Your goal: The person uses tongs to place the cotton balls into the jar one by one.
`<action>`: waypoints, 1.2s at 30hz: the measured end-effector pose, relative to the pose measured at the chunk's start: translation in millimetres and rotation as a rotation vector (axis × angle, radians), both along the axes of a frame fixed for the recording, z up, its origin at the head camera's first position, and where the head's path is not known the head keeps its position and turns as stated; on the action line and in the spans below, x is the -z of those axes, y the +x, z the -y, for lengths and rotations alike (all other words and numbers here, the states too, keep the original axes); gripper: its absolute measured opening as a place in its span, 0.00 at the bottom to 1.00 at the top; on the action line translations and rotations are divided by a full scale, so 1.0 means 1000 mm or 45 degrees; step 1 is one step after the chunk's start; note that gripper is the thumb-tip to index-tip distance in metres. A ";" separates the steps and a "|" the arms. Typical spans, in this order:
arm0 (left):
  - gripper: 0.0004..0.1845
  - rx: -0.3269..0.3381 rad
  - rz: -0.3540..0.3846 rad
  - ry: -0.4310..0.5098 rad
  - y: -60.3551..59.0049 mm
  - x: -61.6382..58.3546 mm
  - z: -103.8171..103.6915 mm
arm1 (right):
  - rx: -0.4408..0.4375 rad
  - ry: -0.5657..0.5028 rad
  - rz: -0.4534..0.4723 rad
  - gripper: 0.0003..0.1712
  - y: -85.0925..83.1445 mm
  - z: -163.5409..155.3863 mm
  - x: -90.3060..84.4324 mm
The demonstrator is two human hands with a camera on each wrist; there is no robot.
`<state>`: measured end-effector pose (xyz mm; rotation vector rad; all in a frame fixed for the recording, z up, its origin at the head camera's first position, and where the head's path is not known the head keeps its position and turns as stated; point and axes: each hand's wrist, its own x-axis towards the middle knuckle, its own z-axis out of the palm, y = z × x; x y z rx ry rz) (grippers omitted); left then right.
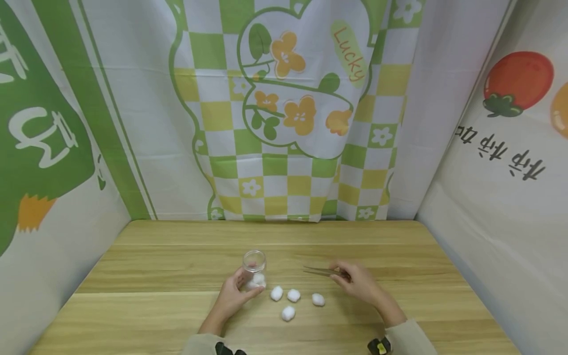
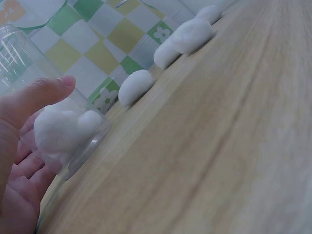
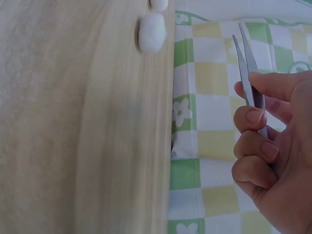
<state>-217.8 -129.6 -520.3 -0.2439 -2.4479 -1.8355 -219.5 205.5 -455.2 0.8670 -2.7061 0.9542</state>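
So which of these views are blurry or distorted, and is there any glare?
Head view: sharp, evenly lit, wide-angle bending of the table edges. Left wrist view: jar and left hand fairly clear, wood smeared. Right wrist view: tweezers crisp, tabletop blurred. No strong glare anywhere.

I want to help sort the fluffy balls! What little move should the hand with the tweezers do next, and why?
Probably swing the tweezers down to the nearest cotton ball. The right hand holds them above the table with nothing between the tips, four balls lie loose on the wood, and the left hand steadies the jar, which already holds cotton.
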 end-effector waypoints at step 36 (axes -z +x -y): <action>0.35 -0.009 0.045 0.036 0.000 0.002 0.000 | -0.018 0.073 0.369 0.10 0.004 -0.036 0.023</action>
